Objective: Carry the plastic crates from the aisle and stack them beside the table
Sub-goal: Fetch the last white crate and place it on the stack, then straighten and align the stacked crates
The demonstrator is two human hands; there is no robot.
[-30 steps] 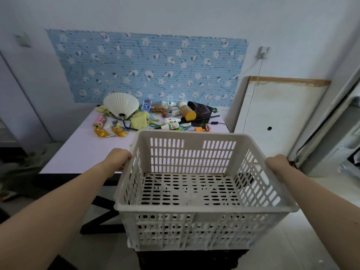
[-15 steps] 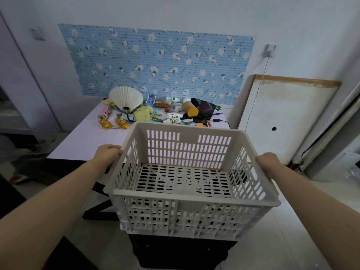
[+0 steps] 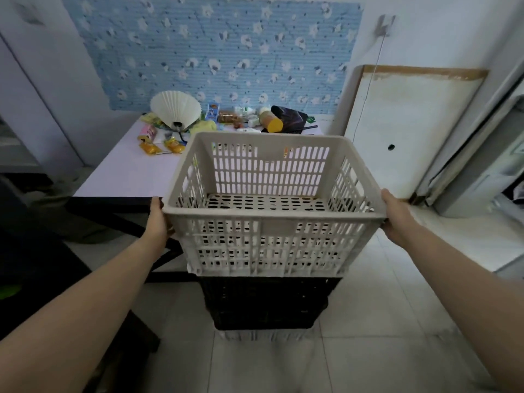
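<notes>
The white slatted plastic crate is held at its two side rims over a black crate that stands on the tiled floor, just right of the near end of the desk. The left hand grips the left rim and the right hand the right rim. On both, the fingers curl out of sight behind the crate wall, so they appear closed on the rim, though their exact spread cannot be told. The white crate's base sits at or right on the black crate's top edge; whether it is fully seated cannot be told from this angle.

The main risk is misalignment. The white crate looks slightly wider than the black one, and its near-left bottom corner seems to overhang. If it is let go before the base drops into or squarely onto the rim below, it could tip toward the near side or slide off. A pale edge, perhaps another crate, shows beneath the black one, so the stack may already be tall enough to wobble under an uneven release.

The desk edge is close on the left, and a sideways nudge there could knock the stack. The fan and snack packets at the far end look safely clear.
</notes>
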